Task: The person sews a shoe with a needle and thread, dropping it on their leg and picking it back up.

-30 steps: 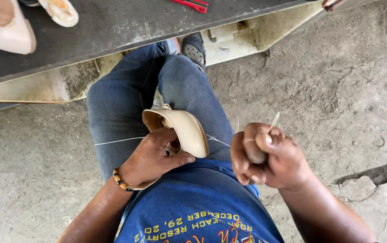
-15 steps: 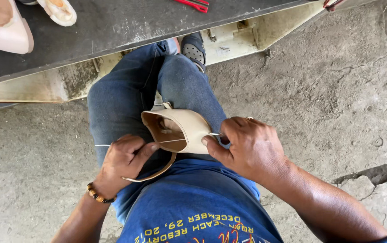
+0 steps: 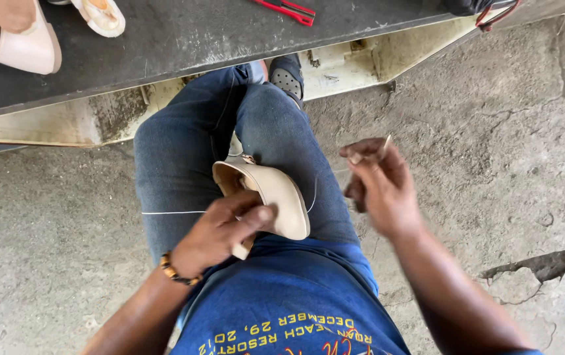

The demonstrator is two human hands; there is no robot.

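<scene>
A beige shoe (image 3: pixel 276 190) rests between my thighs on my lap, sole side up. My left hand (image 3: pixel 223 230) grips its near end, thumb pressed on the sole. A white thread (image 3: pixel 171 212) runs left across my blue jeans from the shoe. My right hand (image 3: pixel 378 184) is raised to the right of my knee, fingers pinched on a thin needle-like tool (image 3: pixel 384 146), with thread trailing back toward the shoe.
A dark workbench (image 3: pixel 197 33) lies ahead with a pale wedge shoe (image 3: pixel 26 46) and another light shoe (image 3: pixel 101 14) at its left, and a red tool (image 3: pixel 286 10) near its middle. Rough concrete floor (image 3: pixel 493 131) surrounds me, cracked at the right.
My right hand left the shoe and pulled up and to the right with the tool. My left hand shifted from beside the shoe onto its near end.
</scene>
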